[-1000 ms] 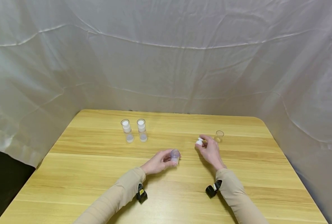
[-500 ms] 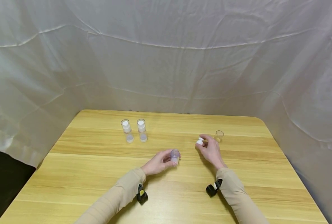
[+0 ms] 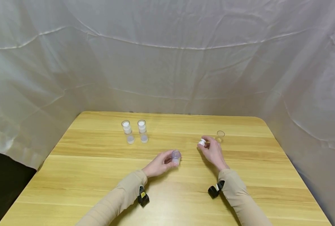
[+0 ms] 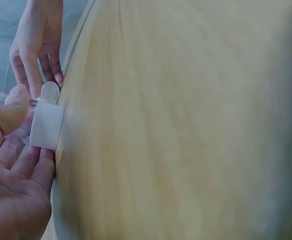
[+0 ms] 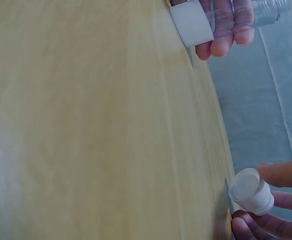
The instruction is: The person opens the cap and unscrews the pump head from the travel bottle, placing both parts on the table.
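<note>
In the head view my left hand (image 3: 159, 164) grips a small clear bottle (image 3: 176, 155) near the middle of the table. It stands upright, its threaded neck uncovered and pointing up. The right wrist view shows the bottle's white base (image 5: 192, 23) and my left fingers curled round the clear body. To the right, my right hand (image 3: 212, 153) pinches a white pump top (image 3: 202, 142) between thumb and fingers, apart from the bottle. The same pump top (image 5: 253, 192) shows a round end and a stepped body in the right wrist view.
A clear open-topped cap (image 3: 220, 136) stands just behind my right hand. Two similar bottles (image 3: 127, 131) with white tops and clear covers stand upright at the back left. Grey cloth (image 3: 167, 69) hangs behind the wooden table (image 3: 82, 175).
</note>
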Available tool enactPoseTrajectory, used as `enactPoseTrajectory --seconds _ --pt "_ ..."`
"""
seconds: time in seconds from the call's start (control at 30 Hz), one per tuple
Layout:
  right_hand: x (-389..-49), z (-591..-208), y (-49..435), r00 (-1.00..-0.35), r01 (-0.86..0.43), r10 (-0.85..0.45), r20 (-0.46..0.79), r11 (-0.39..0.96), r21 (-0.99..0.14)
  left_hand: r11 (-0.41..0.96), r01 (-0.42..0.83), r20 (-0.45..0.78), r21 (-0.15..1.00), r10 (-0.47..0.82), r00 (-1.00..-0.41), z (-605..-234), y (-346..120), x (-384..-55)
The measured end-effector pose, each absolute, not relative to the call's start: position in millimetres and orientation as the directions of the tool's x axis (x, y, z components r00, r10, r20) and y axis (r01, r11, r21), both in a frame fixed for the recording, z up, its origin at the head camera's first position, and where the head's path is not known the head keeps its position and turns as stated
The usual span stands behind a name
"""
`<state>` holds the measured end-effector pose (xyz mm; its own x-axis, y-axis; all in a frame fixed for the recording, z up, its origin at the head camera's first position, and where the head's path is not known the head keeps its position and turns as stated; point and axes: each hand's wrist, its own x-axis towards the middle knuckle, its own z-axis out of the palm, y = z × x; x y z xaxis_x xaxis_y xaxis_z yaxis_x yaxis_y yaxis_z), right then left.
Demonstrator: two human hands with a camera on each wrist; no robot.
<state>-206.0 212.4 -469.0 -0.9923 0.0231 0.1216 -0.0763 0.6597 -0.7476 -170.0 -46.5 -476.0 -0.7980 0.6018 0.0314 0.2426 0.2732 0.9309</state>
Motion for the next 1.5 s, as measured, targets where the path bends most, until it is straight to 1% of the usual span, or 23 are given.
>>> enactPoseTrajectory --seconds 0.27,0.53,0.77,1.07,1.3,1.5 --pt "-204.6 -469.4 213.1 -0.994 -0.076 0.013 0.112 0.658 -0.75 0.27 0.234 0.027 0.934 0.601 -0.799 -478.2 -46.9 -169.7" --pt "-205.8 -468.1 213.4 -0.992 -0.097 -0.009 0.126 0.686 -0.721 0.269 0.245 0.034 0.931 0.606 -0.795 -477.8 -47.2 -171.2" --pt "-212.6 -461.4 211.3 -0.996 -0.088 -0.056 0.068 0.709 -0.7 0.269 0.248 0.036 0.931 0.607 -0.794 -477.4 -47.3 -172.0" --pt "-224.4 -459.2 204.2 -0.999 -0.049 -0.052 0.016 0.739 -0.672 0.285 0.254 0.033 0.924 0.602 -0.798 -476.8 -48.1 -171.4" --pt "-230.6 -462.9 202.8 -0.997 -0.077 -0.067 0.041 0.751 -0.656 0.281 0.239 0.02 0.929 0.607 -0.794 -476.5 -47.5 -171.4" --pt "-236.9 -464.6 208.9 -0.997 -0.078 -0.056 0.055 0.741 -0.667 0.291 0.245 0.02 0.925 0.604 -0.797 -476.7 -47.7 -171.0"
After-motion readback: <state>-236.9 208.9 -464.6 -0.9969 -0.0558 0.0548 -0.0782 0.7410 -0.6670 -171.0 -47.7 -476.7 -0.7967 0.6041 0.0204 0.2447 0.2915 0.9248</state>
